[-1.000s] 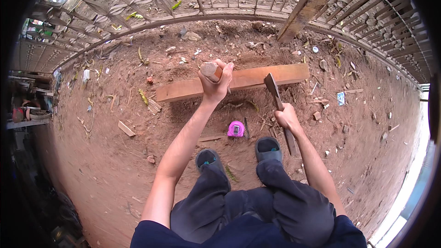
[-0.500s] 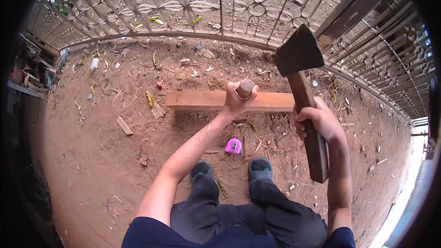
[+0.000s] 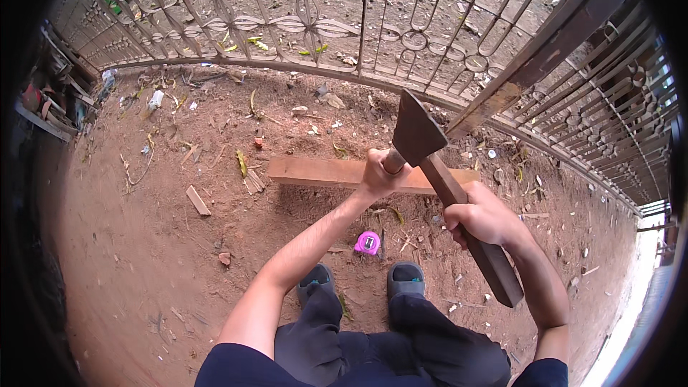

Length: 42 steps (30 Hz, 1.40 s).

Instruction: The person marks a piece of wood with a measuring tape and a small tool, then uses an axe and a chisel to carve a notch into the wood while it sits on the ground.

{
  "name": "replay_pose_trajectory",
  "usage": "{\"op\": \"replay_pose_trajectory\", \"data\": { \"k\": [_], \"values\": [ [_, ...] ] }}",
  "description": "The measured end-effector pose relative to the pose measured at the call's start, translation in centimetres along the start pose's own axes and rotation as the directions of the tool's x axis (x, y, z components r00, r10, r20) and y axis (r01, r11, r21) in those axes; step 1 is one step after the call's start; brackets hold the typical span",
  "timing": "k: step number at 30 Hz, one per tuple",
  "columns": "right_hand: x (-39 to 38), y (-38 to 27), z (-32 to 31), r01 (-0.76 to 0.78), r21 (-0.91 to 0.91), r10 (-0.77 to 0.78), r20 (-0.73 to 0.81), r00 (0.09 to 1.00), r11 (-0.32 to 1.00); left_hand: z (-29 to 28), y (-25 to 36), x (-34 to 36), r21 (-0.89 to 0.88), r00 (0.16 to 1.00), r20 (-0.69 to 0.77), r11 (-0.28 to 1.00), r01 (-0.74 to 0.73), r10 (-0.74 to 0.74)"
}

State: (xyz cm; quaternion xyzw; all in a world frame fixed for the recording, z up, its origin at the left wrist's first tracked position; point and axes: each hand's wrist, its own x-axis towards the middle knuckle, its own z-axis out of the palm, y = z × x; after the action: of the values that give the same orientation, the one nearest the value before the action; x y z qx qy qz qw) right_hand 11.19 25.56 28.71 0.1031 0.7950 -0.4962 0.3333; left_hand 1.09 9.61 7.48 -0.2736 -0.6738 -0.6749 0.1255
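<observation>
My left hand (image 3: 376,175) is closed round a short upright wooden-handled tool (image 3: 393,163) over a reddish timber beam (image 3: 308,172) lying crosswise on the dirt; the tool's lower end is hidden by my hand. In my right hand (image 3: 479,216) is the long dark wooden handle of a hatchet. The flat dark hatchet head (image 3: 419,129) overlaps the top of the tool in my left hand from this view; whether they touch I cannot tell. A pink tape measure (image 3: 367,242) lies between the beam and my slippered feet (image 3: 405,279).
A metal grille fence (image 3: 308,25) with a heavy post (image 3: 516,72) runs beyond the beam and down the right side. Clutter (image 3: 50,107) is piled at the far left. Wood scraps (image 3: 198,201), leaves and litter are scattered on the dirt.
The hatchet rose from low beside the beam to a raised position, then moved down and left to the tool in my left hand. The view has shifted too.
</observation>
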Motion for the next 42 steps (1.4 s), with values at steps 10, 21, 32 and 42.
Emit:
{"op": "replay_pose_trajectory", "data": {
  "k": [10,21,32,42],
  "values": [
    [-0.2,-0.7,-0.7,0.119,0.001,-0.119,-0.05,0.992,0.993,0.0,-0.1,-0.7,-0.025,0.988,-0.048,0.989,0.144,-0.146],
    [6.9,14.7,3.0,0.149,0.459,0.0,-0.309,0.951,0.876,-0.1,-0.6,-0.5,-0.088,0.994,0.024,0.99,0.109,-0.107],
    [14.5,28.4,5.9,-0.016,0.288,0.127,-0.373,0.919,0.958,-1.8,-3.3,3.6,-0.436,0.861,0.045,0.765,0.474,-0.507],
    [14.2,29.0,5.1,-0.067,0.26,0.167,-0.381,0.909,0.963,-4.7,-6.7,5.7,-0.589,0.735,0.122,0.547,0.595,-0.667]
  ]
}}
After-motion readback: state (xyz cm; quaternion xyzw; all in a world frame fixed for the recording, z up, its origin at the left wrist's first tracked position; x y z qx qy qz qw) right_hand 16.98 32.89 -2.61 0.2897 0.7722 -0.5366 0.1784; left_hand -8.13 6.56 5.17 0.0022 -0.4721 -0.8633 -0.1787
